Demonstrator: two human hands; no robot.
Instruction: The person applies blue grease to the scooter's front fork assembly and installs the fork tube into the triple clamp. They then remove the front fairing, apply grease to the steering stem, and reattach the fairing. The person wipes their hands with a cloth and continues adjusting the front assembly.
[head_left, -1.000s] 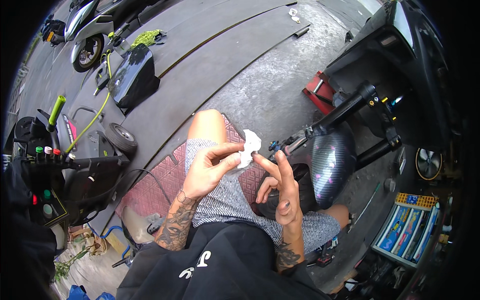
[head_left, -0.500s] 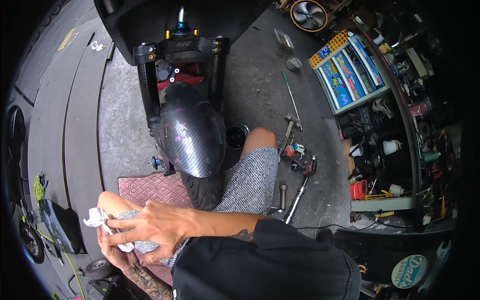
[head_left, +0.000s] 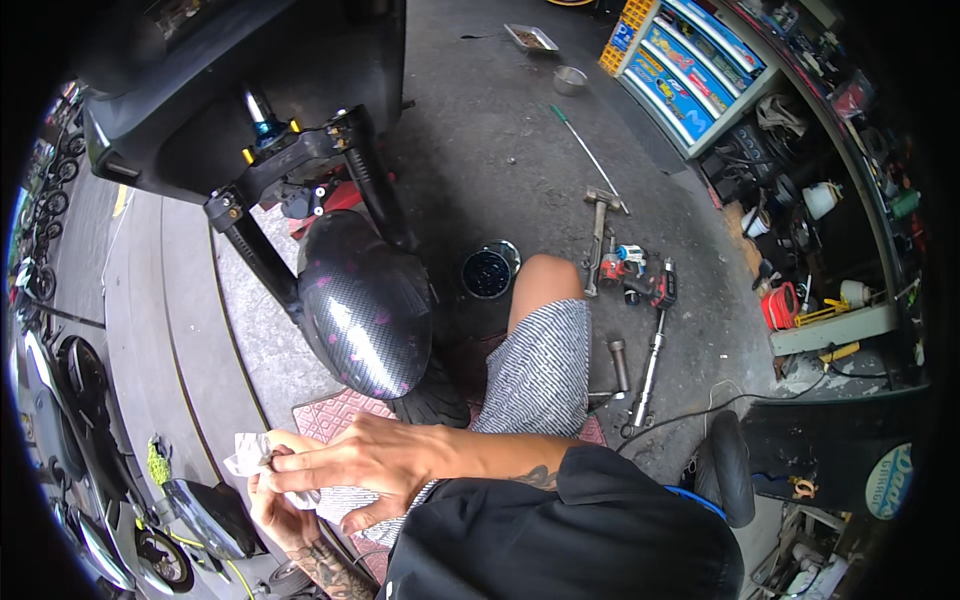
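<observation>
A crumpled white tissue (head_left: 247,455) is gripped in my left hand (head_left: 275,512), whose tattooed forearm rises from the lower edge. My right hand (head_left: 375,462) reaches across from the right. Its fingers are stretched out, with their tips against the tissue, and its thumb stands apart. Part of the tissue is hidden behind these fingers. Both hands are over my lap, above the striped shorts (head_left: 540,365). Just beyond them is a motorcycle front wheel with a glossy dark patterned fender (head_left: 365,315), set between two black fork legs (head_left: 380,195).
A pink mat (head_left: 335,415) lies under the wheel. Right of it are a round dark container (head_left: 488,272), a hammer (head_left: 598,235), a red-black power tool (head_left: 655,285) and a long ratchet (head_left: 650,375). A drawer cabinet (head_left: 685,75) stands far right; parked motorcycles (head_left: 60,420) line the left.
The view has swung, so the fork now appears tilted and further left, and more parked motorcycles show. Both hands are still together at the tissue.
</observation>
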